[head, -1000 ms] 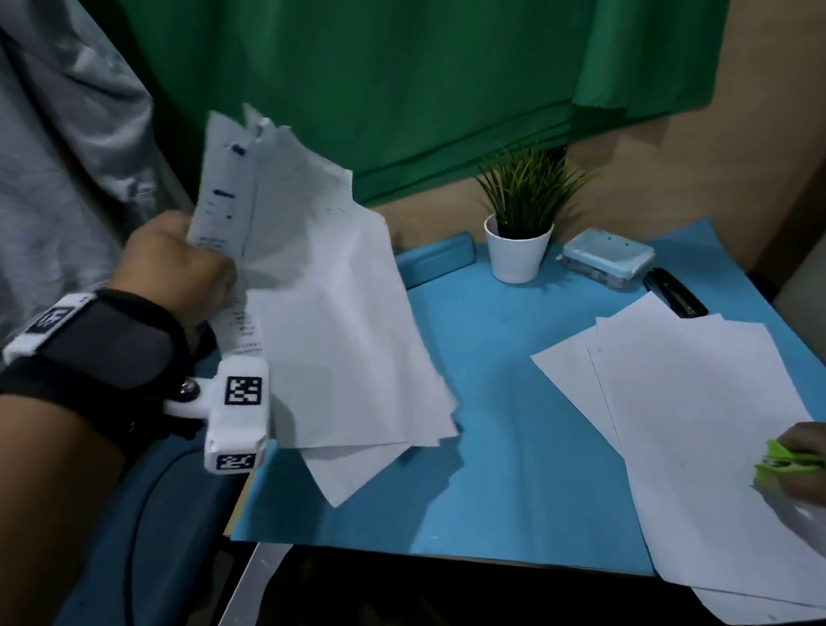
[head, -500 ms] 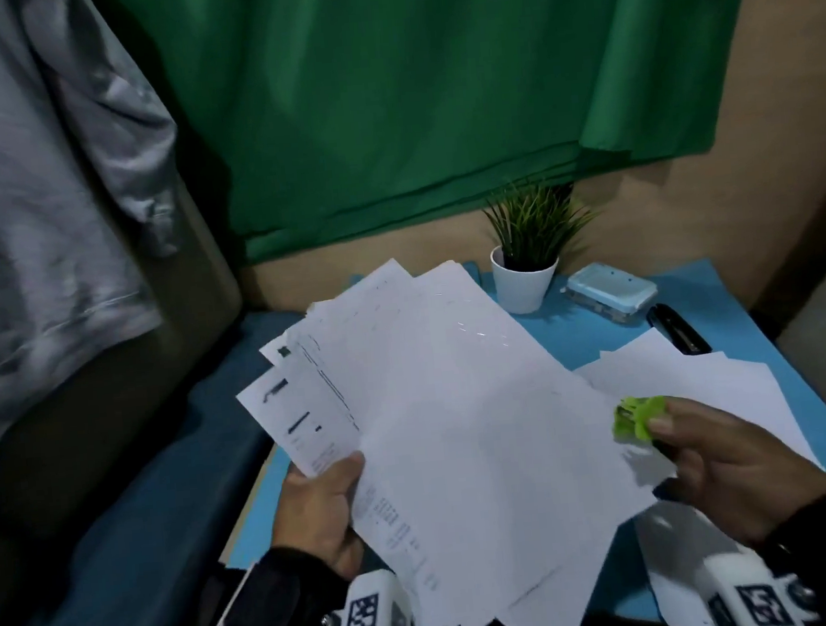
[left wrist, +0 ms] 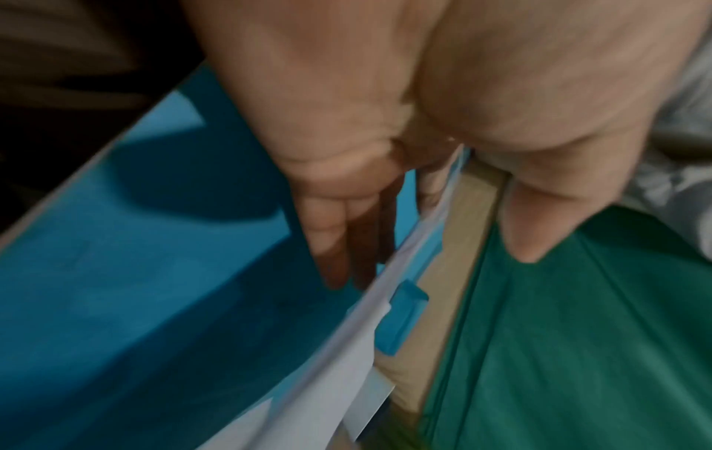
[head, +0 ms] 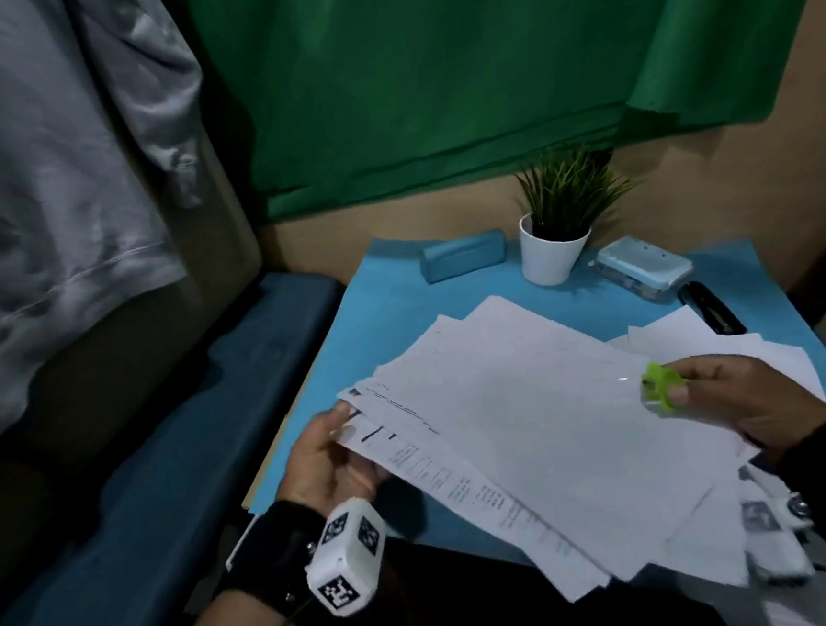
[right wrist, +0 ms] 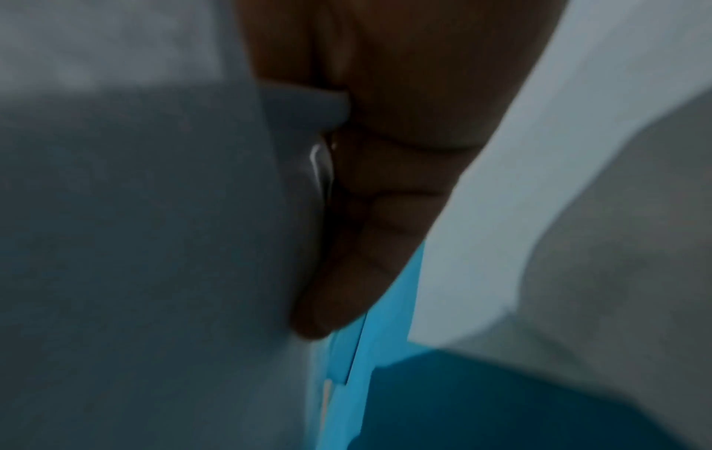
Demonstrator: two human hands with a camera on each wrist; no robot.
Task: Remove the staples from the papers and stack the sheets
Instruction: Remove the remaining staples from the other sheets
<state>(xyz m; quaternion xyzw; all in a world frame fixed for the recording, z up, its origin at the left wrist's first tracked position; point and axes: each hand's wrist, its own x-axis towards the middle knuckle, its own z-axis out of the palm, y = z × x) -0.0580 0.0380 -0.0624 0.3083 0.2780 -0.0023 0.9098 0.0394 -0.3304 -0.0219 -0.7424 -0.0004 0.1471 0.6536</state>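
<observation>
Both wrist views were blurred, and the right wrist view showed little beyond shadowed paper, a dark finger and a strip of blue. In the head view the right hand [head: 738, 404] lay partly behind the fanned bundle of papers [head: 552, 445], its lower fingers hidden beneath the sheets; its thumb and forefinger pinched a small green staple remover [head: 660, 387] at the bundle's right edge. A tiny bright glint showed on the paper just left of the remover; whether it was a staple could not be told. The left hand [head: 329, 462] gripped the bundle's left edge, thumb on top, and the left wrist view showed its fingers [left wrist: 335, 231] running underneath the paper edge. The bundle was held over the blue table [head: 391, 314], its near corners reaching past the table's front edge. Printed lines and blocks ran along the lowest sheet's left margin, too small to read. More loose sheets [head: 693, 338] lay on the table to the right, largely covered by the bundle and the right hand.

A white pot [head: 551, 258] at the back held a spiky green plant [head: 568, 194]. Beside it lay a blue case [head: 463, 255], a pale blue box [head: 644, 272] and a black stapler [head: 711, 314], half hidden by the sheets. A green cloth [head: 431, 86] hung behind.
</observation>
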